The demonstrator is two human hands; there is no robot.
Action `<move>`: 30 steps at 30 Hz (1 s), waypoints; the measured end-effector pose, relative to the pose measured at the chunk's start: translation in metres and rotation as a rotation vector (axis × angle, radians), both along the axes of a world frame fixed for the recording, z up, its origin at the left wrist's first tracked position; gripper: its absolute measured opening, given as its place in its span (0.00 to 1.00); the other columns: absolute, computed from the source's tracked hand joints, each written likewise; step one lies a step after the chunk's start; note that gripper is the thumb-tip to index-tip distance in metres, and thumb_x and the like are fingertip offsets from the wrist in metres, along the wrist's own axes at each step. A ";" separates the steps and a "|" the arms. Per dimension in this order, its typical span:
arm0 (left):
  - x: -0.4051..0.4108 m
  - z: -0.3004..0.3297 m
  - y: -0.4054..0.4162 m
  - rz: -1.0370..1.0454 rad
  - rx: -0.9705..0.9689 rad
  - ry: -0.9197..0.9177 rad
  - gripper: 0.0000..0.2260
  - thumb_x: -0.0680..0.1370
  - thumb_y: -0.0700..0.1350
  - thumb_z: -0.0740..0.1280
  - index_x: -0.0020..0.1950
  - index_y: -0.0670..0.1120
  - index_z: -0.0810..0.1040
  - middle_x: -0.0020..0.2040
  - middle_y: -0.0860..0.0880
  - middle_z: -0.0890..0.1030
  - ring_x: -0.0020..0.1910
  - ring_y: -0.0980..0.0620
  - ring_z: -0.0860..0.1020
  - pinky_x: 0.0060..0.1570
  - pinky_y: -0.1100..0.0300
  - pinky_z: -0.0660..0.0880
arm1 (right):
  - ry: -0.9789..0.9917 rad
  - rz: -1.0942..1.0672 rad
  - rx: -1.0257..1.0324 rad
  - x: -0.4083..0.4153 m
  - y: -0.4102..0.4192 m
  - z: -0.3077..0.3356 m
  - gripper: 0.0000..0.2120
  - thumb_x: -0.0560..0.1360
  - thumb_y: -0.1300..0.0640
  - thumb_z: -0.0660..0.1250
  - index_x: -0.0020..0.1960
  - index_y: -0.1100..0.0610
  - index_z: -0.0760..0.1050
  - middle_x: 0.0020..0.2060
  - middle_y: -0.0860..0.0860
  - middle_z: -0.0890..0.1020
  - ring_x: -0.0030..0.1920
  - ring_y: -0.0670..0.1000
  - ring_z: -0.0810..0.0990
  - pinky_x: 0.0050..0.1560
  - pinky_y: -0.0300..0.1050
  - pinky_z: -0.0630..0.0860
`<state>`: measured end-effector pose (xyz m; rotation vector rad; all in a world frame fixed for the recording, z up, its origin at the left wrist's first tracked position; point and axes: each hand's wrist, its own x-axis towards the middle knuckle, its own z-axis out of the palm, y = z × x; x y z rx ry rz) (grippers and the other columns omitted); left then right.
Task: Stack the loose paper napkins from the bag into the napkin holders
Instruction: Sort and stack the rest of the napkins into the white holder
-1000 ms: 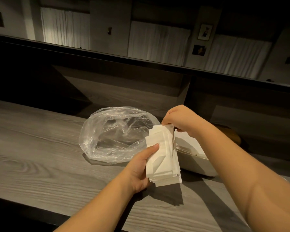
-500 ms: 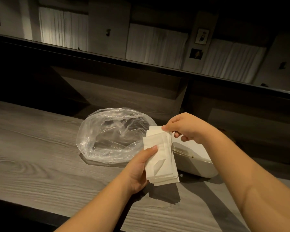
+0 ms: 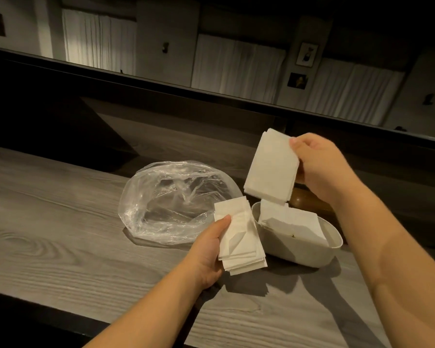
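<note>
The step in hand looks like loading: the right hand point(image 3: 322, 167), right of centre, pinches a small batch of napkins point(image 3: 270, 169) just above the white napkin holder point(image 3: 309, 254), which already holds some. Next, that batch needs lowering squarely in. Lower centre, the left hand point(image 3: 208, 249) grips the remaining napkin stack point(image 3: 239, 237) over the desk point(image 3: 60, 234), thumb on top. The clear plastic bag point(image 3: 171, 202) lies left of the holder.
</note>
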<state>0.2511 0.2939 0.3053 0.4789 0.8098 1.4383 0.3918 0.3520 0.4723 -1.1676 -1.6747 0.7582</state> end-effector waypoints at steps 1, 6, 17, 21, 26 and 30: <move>0.000 -0.001 0.001 0.005 0.003 0.035 0.12 0.81 0.47 0.63 0.61 0.43 0.79 0.50 0.41 0.85 0.45 0.44 0.84 0.48 0.49 0.80 | -0.039 0.093 -0.071 -0.002 -0.006 -0.002 0.10 0.83 0.53 0.59 0.54 0.57 0.75 0.43 0.51 0.80 0.40 0.45 0.82 0.34 0.39 0.78; 0.001 0.002 -0.001 -0.011 0.077 0.039 0.15 0.78 0.53 0.64 0.55 0.45 0.83 0.48 0.44 0.85 0.44 0.46 0.84 0.46 0.52 0.80 | -0.526 0.166 -0.111 -0.026 -0.013 -0.050 0.10 0.82 0.52 0.61 0.45 0.55 0.76 0.37 0.52 0.78 0.33 0.48 0.76 0.35 0.39 0.76; 0.001 0.003 -0.006 -0.119 0.054 -0.035 0.21 0.69 0.52 0.70 0.58 0.43 0.79 0.51 0.40 0.85 0.50 0.41 0.83 0.59 0.44 0.76 | -0.496 0.086 -0.164 -0.041 -0.003 -0.050 0.06 0.76 0.55 0.71 0.43 0.56 0.84 0.36 0.51 0.80 0.37 0.47 0.76 0.34 0.42 0.77; 0.000 0.000 -0.004 -0.119 0.056 -0.036 0.22 0.69 0.51 0.70 0.61 0.43 0.78 0.53 0.39 0.85 0.51 0.41 0.83 0.58 0.44 0.76 | -0.410 0.077 -0.195 -0.043 0.003 -0.045 0.05 0.76 0.57 0.71 0.42 0.54 0.80 0.39 0.48 0.78 0.39 0.46 0.75 0.34 0.38 0.71; 0.000 0.001 -0.003 -0.103 0.066 -0.070 0.20 0.72 0.50 0.68 0.61 0.43 0.78 0.55 0.39 0.84 0.53 0.40 0.82 0.59 0.44 0.76 | -0.243 -0.021 -0.081 -0.040 0.008 -0.048 0.08 0.77 0.56 0.69 0.42 0.58 0.81 0.41 0.55 0.80 0.42 0.50 0.77 0.41 0.41 0.77; 0.000 0.002 -0.004 -0.089 0.047 -0.062 0.13 0.77 0.49 0.67 0.58 0.43 0.79 0.50 0.41 0.85 0.47 0.42 0.83 0.53 0.48 0.78 | -0.085 -0.114 0.130 -0.029 0.012 -0.036 0.13 0.81 0.55 0.61 0.48 0.64 0.77 0.43 0.59 0.79 0.40 0.51 0.74 0.43 0.44 0.74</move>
